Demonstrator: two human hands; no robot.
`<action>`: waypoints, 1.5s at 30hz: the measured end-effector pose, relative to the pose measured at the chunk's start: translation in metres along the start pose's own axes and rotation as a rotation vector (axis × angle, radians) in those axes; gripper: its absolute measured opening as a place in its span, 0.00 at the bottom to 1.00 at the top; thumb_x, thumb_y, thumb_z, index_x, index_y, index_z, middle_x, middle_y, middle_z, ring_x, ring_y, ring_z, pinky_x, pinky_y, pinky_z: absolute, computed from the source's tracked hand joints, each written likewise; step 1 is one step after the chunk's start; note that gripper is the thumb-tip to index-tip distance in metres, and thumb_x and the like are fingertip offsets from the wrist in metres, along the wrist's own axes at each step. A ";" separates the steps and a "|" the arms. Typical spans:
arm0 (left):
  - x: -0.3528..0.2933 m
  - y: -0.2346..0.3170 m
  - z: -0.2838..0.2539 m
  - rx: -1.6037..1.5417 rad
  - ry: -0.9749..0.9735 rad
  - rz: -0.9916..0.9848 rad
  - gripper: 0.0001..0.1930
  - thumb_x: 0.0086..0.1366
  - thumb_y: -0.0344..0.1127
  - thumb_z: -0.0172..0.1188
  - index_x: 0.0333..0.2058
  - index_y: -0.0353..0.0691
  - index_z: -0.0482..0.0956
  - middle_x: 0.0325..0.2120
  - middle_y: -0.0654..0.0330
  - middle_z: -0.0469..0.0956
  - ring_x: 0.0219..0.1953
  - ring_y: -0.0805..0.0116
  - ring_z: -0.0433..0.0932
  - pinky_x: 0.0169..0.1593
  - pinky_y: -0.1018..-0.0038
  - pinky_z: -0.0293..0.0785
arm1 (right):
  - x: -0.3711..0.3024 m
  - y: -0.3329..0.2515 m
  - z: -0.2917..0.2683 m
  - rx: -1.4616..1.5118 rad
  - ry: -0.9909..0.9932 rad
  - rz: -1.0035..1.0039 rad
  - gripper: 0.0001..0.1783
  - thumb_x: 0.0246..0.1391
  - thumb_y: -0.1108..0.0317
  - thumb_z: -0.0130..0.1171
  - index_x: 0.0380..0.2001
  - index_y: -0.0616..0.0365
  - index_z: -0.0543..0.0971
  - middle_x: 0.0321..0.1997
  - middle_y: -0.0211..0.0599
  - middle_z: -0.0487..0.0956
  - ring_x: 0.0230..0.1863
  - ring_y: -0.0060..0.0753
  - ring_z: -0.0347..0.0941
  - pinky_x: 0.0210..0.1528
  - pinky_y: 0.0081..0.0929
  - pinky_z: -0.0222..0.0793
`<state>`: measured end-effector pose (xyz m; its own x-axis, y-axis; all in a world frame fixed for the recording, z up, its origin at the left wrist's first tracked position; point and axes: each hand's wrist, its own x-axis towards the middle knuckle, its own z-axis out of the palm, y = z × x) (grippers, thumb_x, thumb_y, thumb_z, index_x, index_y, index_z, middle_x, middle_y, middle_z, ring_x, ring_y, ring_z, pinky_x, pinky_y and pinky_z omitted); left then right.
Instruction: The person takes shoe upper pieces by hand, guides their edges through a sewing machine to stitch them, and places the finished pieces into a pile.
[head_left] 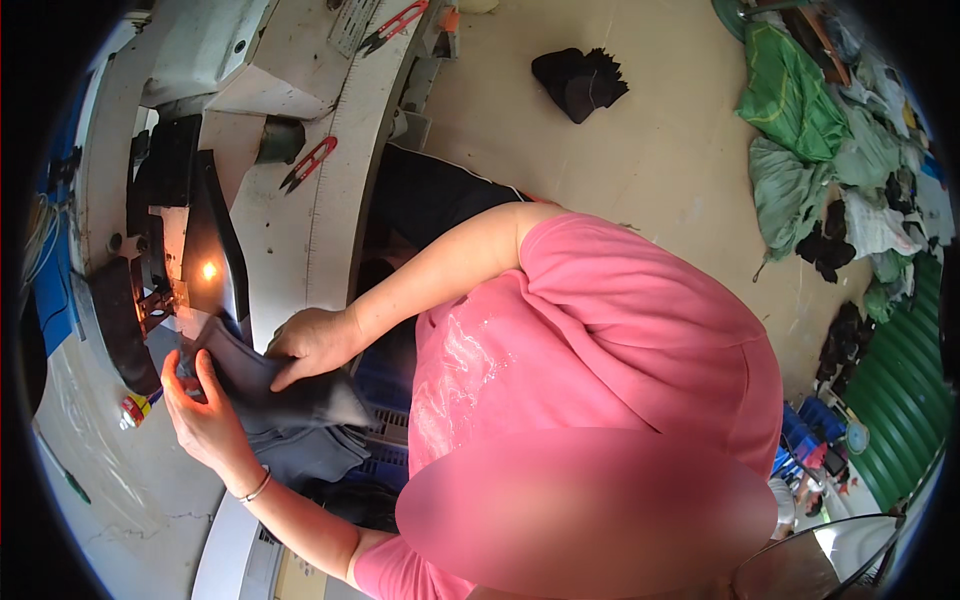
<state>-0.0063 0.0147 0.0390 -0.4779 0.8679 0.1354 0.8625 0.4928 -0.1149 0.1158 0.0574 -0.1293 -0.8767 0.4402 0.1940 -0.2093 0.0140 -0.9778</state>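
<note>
A dark grey piece of cloth (238,362) lies at the lit needle area of a sewing machine (222,235). My right hand (315,342) is closed on the cloth, thumb toward my left hand, and its far edge hangs down blurred. My left hand (205,425), with a thin bracelet at the wrist, is at the cloth's other edge. Its thumb and forefinger stretch toward the needle area and stand apart, touching the cloth. Below the cloth in the picture, more dark grey cloth pieces (310,452) lie stacked. The needle itself cannot be made out.
Two red-handled thread snips, one pair (312,164) nearer and another pair (397,24) farther off, lie on the white machine table (290,225). Blue crates (388,442) stand beside my lap. Black cloth (580,84) and a green sack (795,95) lie on the floor.
</note>
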 end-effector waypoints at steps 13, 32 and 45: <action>-0.018 0.005 0.011 -0.483 0.158 0.406 0.15 0.66 0.23 0.59 0.50 0.40 0.83 0.54 0.53 0.81 0.60 0.53 0.76 0.65 0.61 0.69 | -0.022 -0.073 -0.063 0.305 -0.230 0.357 0.23 0.68 0.48 0.57 0.30 0.56 0.68 0.17 0.27 0.68 0.15 0.21 0.68 0.17 0.25 0.64; -0.017 0.014 0.026 -0.326 0.267 0.195 0.18 0.64 0.30 0.59 0.54 0.48 0.80 0.56 0.64 0.80 0.59 0.59 0.74 0.60 0.64 0.66 | -0.020 -0.099 -0.087 0.193 -0.141 0.452 0.16 0.72 0.61 0.53 0.51 0.62 0.74 0.31 0.20 0.71 0.17 0.09 0.66 0.15 0.12 0.65; -0.006 0.032 0.034 -0.170 0.399 0.169 0.20 0.59 0.34 0.65 0.52 0.47 0.82 0.52 0.65 0.81 0.53 0.63 0.75 0.54 0.65 0.65 | -0.019 -0.111 -0.105 0.040 -0.019 0.344 0.11 0.71 0.65 0.54 0.48 0.61 0.76 0.31 0.22 0.77 0.21 0.09 0.67 0.19 0.12 0.66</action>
<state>0.0186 0.0268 0.0013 -0.2560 0.8270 0.5005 0.9537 0.3008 -0.0092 0.2014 0.1416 -0.0328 -0.9065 0.3966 -0.1445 0.0833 -0.1674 -0.9824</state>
